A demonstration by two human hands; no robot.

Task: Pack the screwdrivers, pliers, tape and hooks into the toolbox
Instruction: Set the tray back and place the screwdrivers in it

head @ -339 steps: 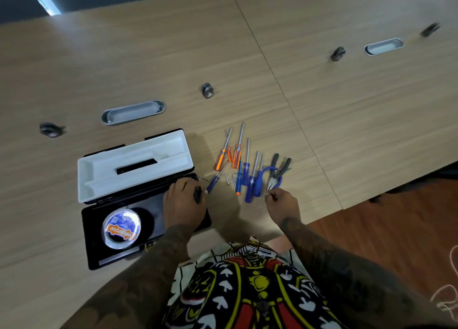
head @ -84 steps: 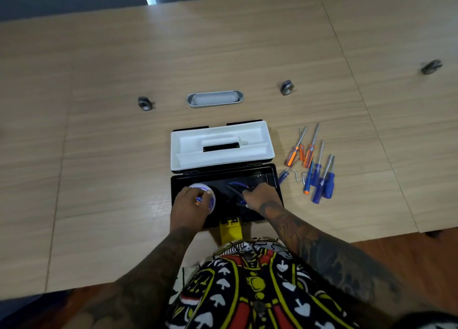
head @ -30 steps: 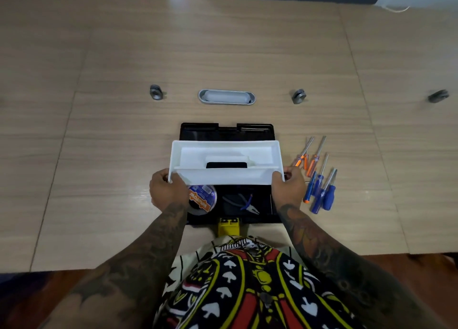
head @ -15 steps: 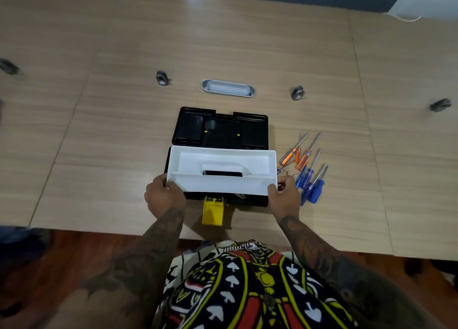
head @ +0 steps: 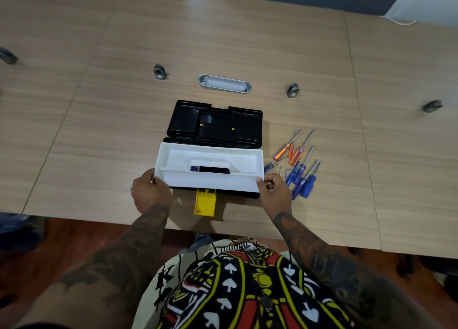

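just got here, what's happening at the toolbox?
A person is packing a black toolbox whose lid lies open. Both hands grip the white tray, the left hand at its near-left corner and the right hand at its near-right corner, holding it over the box's base. The yellow latch hangs open in front. The orange and blue screwdrivers and metal hooks lie unpacked on the table, right of the box.
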